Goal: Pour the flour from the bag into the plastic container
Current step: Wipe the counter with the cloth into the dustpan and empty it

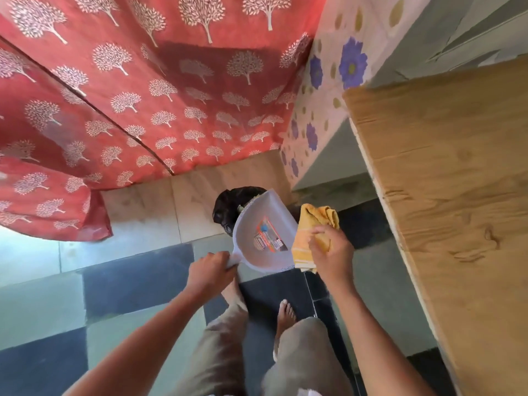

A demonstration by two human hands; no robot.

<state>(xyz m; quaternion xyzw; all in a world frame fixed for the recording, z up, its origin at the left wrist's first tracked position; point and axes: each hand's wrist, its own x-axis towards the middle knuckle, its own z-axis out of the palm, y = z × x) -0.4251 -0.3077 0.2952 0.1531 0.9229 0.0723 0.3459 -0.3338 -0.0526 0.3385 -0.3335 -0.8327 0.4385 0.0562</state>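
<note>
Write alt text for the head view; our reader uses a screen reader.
A standing person's left hand holds a white dustpan by its handle, tilted over a black bin bag, while the right hand grips a yellow cloth against the pan's edge.

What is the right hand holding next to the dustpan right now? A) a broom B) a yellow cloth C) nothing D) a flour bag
B: the right hand has its grip on a yellow cloth beside the dustpan, whose handle the left hand holds.

Left hand (pixel 213 268) grips dustpan (pixel 264 238); right hand (pixel 328 248) holds yellow cloth (pixel 313 224).
</note>
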